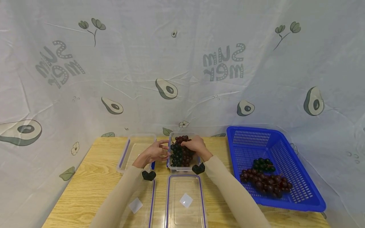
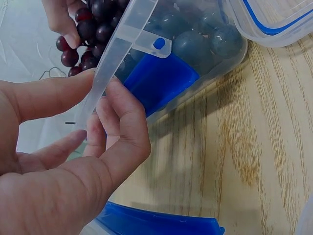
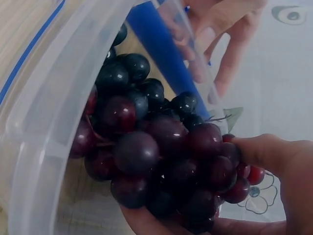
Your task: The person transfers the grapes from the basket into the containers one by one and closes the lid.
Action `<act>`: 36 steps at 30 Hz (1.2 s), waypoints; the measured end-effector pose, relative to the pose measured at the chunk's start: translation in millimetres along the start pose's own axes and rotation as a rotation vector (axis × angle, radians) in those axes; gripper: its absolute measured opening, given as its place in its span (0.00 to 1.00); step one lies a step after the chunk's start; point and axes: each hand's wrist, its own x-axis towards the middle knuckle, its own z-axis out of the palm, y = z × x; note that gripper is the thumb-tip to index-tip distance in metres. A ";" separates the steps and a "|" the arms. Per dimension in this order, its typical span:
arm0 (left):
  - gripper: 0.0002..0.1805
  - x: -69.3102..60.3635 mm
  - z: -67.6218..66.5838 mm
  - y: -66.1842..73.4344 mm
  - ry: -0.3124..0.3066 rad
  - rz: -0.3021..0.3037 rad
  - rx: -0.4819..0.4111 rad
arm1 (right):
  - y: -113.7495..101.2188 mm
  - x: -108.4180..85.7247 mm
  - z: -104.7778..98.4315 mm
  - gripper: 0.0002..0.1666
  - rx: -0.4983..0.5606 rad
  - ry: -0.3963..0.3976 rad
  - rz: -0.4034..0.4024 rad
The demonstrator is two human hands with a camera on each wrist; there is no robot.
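Avocado-print cloth (image 1: 182, 60) hangs behind a wood-grain table (image 1: 88, 171); the left hand (image 1: 155, 152) pinches the rim of a clear container (image 1: 181, 169); inside lies a red grape bunch (image 3: 176, 171), likely light, floppy and slippery, best cupped around its middle; its berries look round, dark, glossy; the right hand (image 1: 197, 145) grips it.

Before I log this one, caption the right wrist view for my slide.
Right hand holds red grapes partly inside a clear container, beside green grapes; left hand at the far side.
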 end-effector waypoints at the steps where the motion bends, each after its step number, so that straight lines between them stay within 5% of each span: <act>1: 0.43 0.0 -0.3 -0.2 0.000 0.000 0.000 | -0.8 0.5 1.6 0.21 -0.033 0.001 -0.003; 11: 0.43 -1.3 -0.3 1.0 -0.003 0.000 0.004 | -6.0 -1.8 4.5 0.23 -0.261 0.005 -0.078; 19: 0.42 -3.4 0.6 1.7 -0.003 -0.008 0.006 | -9.9 -4.4 -3.4 0.30 -0.456 0.082 -0.209; 28: 0.42 -0.9 -0.5 2.9 0.006 0.010 0.014 | -19.6 -7.9 -50.7 0.35 -0.449 0.102 -0.312; 32: 0.40 -4.0 -1.1 4.6 0.001 0.017 0.077 | -19.6 -19.5 -78.7 0.23 -0.407 0.084 -0.408; 36: 0.37 -16.2 -7.0 16.1 -0.018 0.048 0.184 | -17.6 -34.8 -108.2 0.26 -0.384 0.010 -0.503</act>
